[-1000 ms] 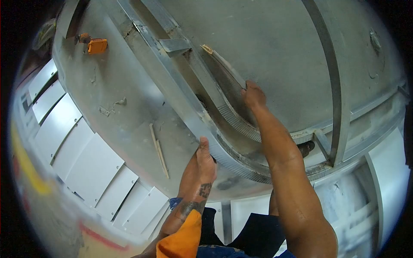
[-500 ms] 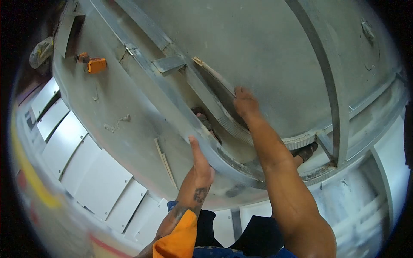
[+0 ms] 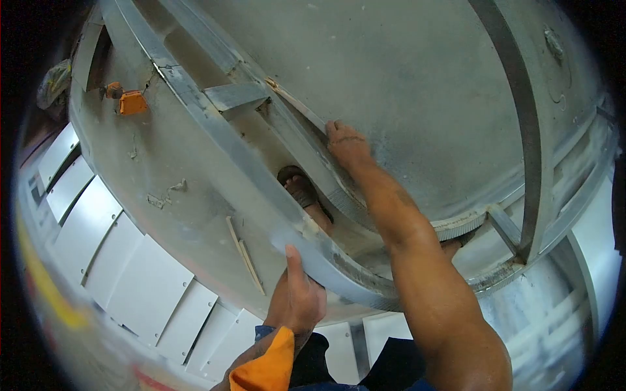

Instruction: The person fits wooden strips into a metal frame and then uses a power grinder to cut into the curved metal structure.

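Note:
A curved metal track [image 3: 215, 133] lies on the dusty grey floor and sweeps from upper left to lower right. My left hand [image 3: 298, 294] grips its near outer edge, thumb up over the rim. Inside it runs a second curved strip [image 3: 297, 104] with a ribbed lower part. My right hand [image 3: 345, 144] holds this inner strip near its upper end, fingers curled on its edge. My sandalled foot [image 3: 301, 192] stands in the gap between the two curves.
An orange tool [image 3: 132, 103] lies at upper left on the floor. Two thin wooden sticks [image 3: 244, 247] lie left of my left hand. White panels [image 3: 130, 274] overlap along the left. A straight metal stud [image 3: 521, 98] crosses the right side.
My right hand has slid up and left along the inner strip. My left hand has dropped lower on the outer track. The sandalled foot has come into view between the curves.

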### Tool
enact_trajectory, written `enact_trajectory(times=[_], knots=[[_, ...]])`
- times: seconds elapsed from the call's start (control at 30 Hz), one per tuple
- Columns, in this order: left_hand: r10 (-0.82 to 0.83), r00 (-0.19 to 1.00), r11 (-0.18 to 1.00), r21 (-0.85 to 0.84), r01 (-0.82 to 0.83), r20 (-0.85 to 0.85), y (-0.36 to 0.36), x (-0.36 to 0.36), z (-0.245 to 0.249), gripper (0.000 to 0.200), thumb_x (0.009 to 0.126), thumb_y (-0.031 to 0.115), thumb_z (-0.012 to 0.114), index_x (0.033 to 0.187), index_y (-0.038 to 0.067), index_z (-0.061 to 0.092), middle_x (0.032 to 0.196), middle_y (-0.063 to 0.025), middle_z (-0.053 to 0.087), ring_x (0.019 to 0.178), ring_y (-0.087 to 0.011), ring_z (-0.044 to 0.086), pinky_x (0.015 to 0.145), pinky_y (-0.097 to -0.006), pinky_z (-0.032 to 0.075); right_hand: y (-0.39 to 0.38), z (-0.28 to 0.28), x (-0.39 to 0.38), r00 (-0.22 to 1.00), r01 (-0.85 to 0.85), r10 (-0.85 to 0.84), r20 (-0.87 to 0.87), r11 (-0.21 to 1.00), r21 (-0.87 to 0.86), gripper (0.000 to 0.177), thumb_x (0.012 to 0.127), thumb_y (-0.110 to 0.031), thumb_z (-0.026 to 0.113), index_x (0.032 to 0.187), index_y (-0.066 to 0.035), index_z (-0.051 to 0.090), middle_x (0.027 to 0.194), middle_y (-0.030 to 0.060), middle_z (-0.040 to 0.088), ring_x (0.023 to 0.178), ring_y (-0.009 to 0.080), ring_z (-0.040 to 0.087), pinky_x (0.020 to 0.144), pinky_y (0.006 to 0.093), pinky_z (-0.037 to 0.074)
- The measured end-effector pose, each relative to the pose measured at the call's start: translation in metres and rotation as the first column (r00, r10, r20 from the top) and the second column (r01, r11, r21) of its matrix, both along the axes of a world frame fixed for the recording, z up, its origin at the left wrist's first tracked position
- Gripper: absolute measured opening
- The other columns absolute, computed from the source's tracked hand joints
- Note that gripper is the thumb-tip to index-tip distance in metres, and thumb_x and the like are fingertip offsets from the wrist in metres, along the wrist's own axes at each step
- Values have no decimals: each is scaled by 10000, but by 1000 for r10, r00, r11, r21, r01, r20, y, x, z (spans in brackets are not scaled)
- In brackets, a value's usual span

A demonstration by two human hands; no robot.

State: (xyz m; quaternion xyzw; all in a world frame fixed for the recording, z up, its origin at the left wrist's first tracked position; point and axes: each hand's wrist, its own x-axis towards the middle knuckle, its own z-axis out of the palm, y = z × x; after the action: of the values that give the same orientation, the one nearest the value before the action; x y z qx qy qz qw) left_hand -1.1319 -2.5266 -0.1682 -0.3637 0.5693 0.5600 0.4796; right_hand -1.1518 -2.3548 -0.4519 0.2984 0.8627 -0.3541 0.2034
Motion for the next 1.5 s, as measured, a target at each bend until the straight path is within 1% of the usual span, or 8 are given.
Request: enact_trajectory(times=[0.3,0.47,0.57,0.67,0.77,1.07,1.17,1.5], knots=[[-2,1000,1000,4,2,-20,4,-2,6,1026,898,769,443,1553,54,109,1539,-215,241,1451,-363,220,1190,-578,171,-1,21,-8,992,-78,81,95,996,-36,418,964,-264,559,1330,-78,481,1301,139,528,1198,298,565,981,438,501],[-22,1000,999,29,23,-22,16,-6,11,1032,896,767,453,1545,36,121,1547,-219,230,1452,-359,221,1189,-575,170,12,27,13,992,124,-128,-8,974,-189,496,960,-329,558,1374,-74,461,1304,156,528,1183,335,561,1002,460,470],[-19,1000,1000,-17,19,-7,15,-5,11,1012,906,755,446,1543,31,141,1546,-210,252,1455,-352,224,1192,-563,169,19,30,17,957,291,-277,92,918,-269,457,953,-318,553,1331,-64,521,1251,171,569,1180,336,570,999,453,462],[-123,992,992,47,121,26,5,-12,8,1002,916,742,442,1549,32,127,1549,-210,249,1457,-354,218,1197,-548,166,28,26,26,973,229,-225,46,945,-234,436,936,-313,574,1297,-68,571,1194,170,614,1155,318,595,995,430,464],[-44,995,999,9,45,-85,14,-3,5,1012,916,746,435,1550,24,117,1544,-228,246,1459,-360,211,1200,-539,165,27,13,33,960,274,-245,133,918,-287,435,921,-322,598,1285,-84,603,1191,153,645,1124,296,619,991,415,472],[-17,999,999,-38,16,-31,14,-3,8,1051,886,756,484,1553,37,108,1565,-211,203,1461,-363,198,1192,-559,163,8,-16,29,965,258,-223,136,896,-362,459,903,-334,629,1324,-153,620,1234,110,670,1122,258,638,994,402,480],[4,1000,1000,-22,-4,-16,13,-3,8,1041,889,750,488,1554,43,112,1563,-207,203,1460,-362,199,1191,-562,162,10,16,12,940,326,-255,225,864,-385,463,893,-321,631,1321,-144,621,1241,110,669,1125,269,637,1001,398,476],[59,997,997,-43,-57,53,14,-6,14,1077,870,746,531,1560,57,74,1556,-205,208,1457,-361,202,1190,-559,170,3,9,2,933,360,-293,210,749,-555,455,896,-286,630,1325,-134,627,1259,135,664,1157,288,631,1001,410,476]])
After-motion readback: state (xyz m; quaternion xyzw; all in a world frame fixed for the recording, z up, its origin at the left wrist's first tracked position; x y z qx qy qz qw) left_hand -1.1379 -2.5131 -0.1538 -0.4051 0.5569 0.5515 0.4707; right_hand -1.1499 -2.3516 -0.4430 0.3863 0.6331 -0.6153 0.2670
